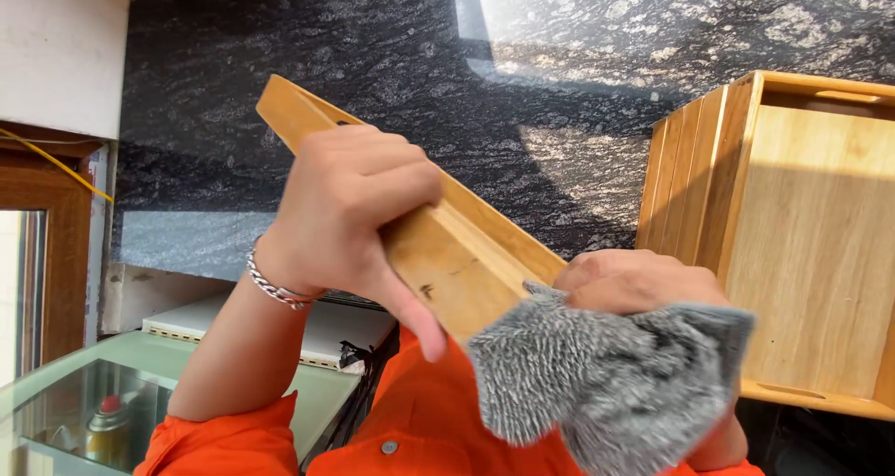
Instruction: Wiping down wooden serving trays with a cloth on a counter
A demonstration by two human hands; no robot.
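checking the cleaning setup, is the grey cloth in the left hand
No, the fuzzy grey cloth is bunched under the right hand, while the left hand grips the wooden tray.

Strong daylight, hard shadows, slight motion blur.
Sun pours from the upper right, glaring off the dark stone counter (578, 150) and lighting the wooden box (811, 243); the left hand (350, 215) looks soft with blur, and straight edges bow near the frame's corners.

Open dark stone counter (392, 56) above and left; wooden crate (802, 243) close on the right.
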